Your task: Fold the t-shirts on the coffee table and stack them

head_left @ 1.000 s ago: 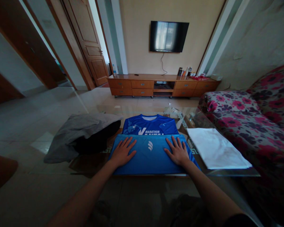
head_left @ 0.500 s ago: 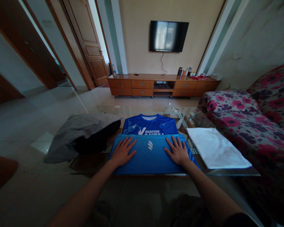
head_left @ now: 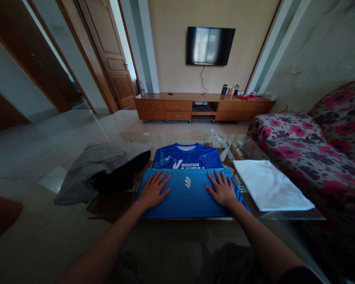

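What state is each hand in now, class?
Left hand: open, flat on the blue shirt, holding nothing.
Right hand: open, flat on the same shirt, holding nothing.

Glass table [head_left: 256, 153], blue shirt [head_left: 187, 201], white cloth [head_left: 273, 185], grey clothing [head_left: 91, 165].

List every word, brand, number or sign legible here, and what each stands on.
"MARATHON": in white on the chest of the blue shirt.
Larger white lettering beneath it: cut off by the folded-up hem, so not fully readable.
White curved logo on the folded part: no letters visible.
Labels on the bottles atop the cabinet: too small to read.
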A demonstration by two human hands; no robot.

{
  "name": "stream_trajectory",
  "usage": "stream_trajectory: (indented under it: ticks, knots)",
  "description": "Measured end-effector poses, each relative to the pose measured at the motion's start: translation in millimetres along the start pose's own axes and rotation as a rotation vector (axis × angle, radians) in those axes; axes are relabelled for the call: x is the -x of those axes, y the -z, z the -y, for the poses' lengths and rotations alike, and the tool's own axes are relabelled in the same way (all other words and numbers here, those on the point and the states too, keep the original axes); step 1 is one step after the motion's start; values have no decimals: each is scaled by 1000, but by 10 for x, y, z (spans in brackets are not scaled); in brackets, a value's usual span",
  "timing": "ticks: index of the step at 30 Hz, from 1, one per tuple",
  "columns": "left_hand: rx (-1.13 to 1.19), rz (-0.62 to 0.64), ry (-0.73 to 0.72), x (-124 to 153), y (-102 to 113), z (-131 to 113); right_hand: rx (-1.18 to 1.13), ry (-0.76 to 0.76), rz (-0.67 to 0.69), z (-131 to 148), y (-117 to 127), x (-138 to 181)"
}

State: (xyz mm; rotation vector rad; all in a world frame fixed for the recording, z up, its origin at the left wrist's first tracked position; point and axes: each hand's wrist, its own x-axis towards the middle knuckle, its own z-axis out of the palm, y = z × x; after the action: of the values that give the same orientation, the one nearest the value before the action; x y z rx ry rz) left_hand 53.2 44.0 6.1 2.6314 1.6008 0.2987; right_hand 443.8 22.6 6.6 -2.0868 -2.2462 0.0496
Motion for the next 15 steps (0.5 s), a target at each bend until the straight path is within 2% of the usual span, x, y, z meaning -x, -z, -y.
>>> stream_trajectory:
  ticks: [12,15]
  knots:
    - [44,3,-7,-15,28,4,-9,0,13,12,18,8]
    - [89,-65,97,-58,32,110,-39,-19,-41,-23,77,-18]
